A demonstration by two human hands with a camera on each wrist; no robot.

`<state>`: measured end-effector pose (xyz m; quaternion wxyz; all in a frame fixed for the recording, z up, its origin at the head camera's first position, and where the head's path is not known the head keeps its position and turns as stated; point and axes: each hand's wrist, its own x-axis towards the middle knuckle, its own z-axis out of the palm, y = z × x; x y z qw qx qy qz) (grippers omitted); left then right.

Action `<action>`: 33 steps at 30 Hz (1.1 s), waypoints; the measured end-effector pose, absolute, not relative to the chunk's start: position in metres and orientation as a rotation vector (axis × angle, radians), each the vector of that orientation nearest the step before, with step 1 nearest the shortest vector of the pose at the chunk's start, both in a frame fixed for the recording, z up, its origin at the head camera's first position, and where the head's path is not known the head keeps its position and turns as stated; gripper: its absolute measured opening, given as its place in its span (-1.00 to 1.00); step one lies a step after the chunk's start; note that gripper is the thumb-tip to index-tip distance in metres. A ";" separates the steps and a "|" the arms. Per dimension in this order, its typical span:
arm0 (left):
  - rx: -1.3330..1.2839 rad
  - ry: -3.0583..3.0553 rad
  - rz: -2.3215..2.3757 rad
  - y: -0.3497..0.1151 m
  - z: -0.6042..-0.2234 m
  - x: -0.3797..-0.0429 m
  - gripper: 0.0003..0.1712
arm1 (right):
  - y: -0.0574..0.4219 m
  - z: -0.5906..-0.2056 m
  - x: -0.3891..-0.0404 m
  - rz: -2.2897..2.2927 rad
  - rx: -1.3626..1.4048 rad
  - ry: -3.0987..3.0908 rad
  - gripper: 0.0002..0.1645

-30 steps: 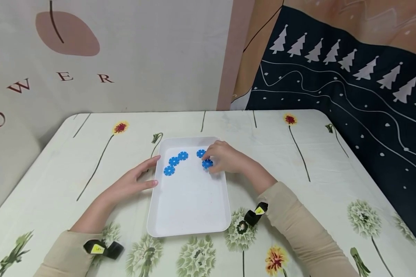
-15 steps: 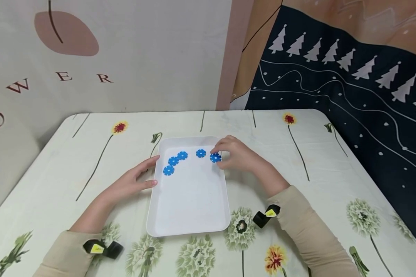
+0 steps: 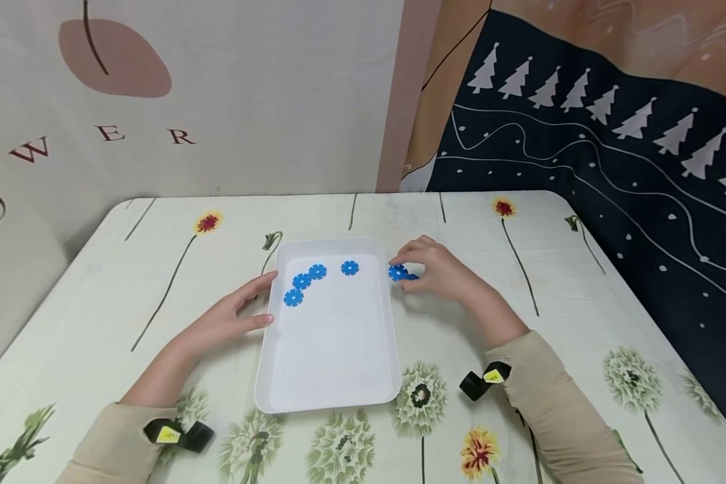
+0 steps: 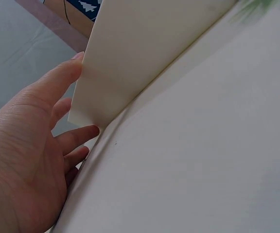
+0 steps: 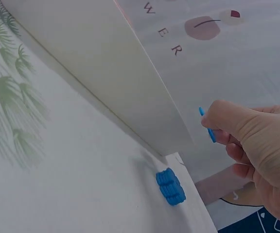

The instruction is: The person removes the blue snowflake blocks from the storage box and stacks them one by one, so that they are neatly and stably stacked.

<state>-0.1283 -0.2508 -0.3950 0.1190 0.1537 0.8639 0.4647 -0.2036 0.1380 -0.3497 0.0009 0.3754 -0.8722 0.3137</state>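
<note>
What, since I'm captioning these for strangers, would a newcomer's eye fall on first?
Probably the four bright blue discs, lying toward the far end of the white tray. Next comes the right hand, pinching another disc just right of the tray, near a blue stack on the table. Behind, at the right, a dark tree-print cloth stands out.

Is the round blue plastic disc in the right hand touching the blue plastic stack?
Apart. The right wrist view shows a clear gap between the held disc and the blue stack.
</note>
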 end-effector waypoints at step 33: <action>0.465 2.525 1.365 -0.252 -0.398 -0.129 -0.11 | 0.161 -0.374 -0.207 1.007 1.119 -2.824 -0.61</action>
